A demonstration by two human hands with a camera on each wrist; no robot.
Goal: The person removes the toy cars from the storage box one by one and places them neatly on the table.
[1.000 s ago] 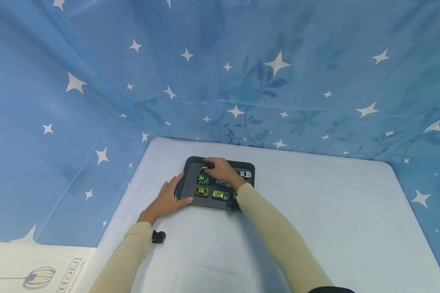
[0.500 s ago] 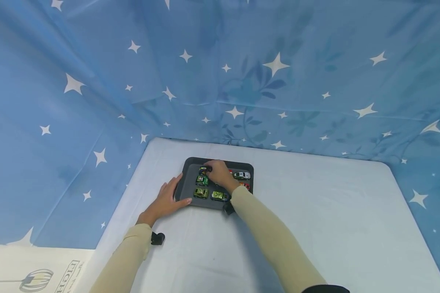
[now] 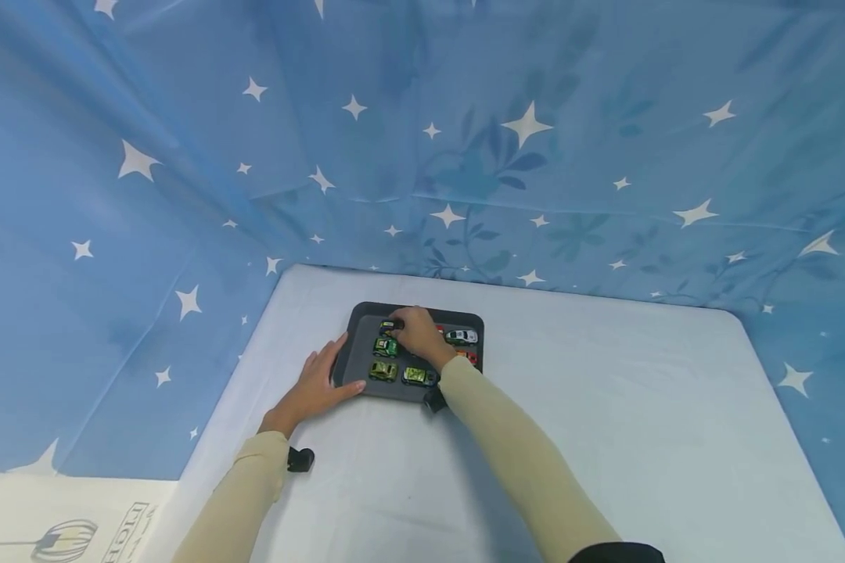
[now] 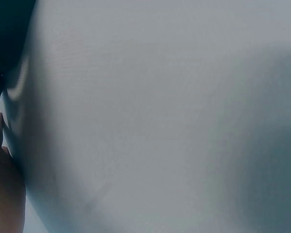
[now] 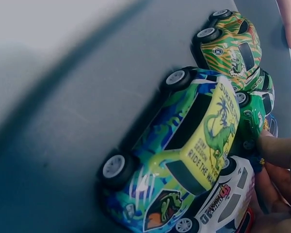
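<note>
Beyond both the left hand (image 3: 317,389) and the right hand (image 3: 422,336) hangs a blue curtain (image 3: 380,156), lightly creased, running round the left side and off to the far right. White stars (image 3: 526,125) of several sizes are scattered over it; farther out past the right hand it carries darker blue leaves (image 3: 517,166). Below the hands spreads a white table (image 3: 641,407), its far right corner rounded, with a tiny dark speck (image 3: 408,497) nearer the person than either hand. To the near left of the left hand lies a cream cloth (image 3: 0,508) bearing a lamp drawing (image 3: 65,541) and sideways lettering (image 3: 124,533), both cut off by the view's lower edge.
</note>
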